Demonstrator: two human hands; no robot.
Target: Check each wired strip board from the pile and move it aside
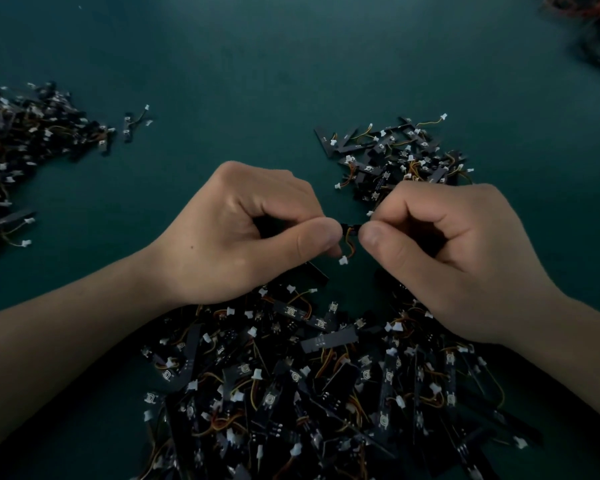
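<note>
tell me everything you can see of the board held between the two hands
The strip board is dark and mostly hidden: only a short black stretch shows between the left hand and right hand, which pinch its ends. Thin orange-yellow wires loop down from it to a white connector hanging free.

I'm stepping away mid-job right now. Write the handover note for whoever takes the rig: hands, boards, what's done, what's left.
Left hand: pinches one end of a strip board.
Right hand: pinches the other end. The board is held up between the thumbs, and its white connector dangles below.
Main pile: large, nearest the person, under the wrists.
Done, it seems: a right heap beyond the right hand and a left heap at the table's left edge. What separates the two heaps cannot be told.
Left: finish checking the held board, set it aside, then work through the main pile.
</note>
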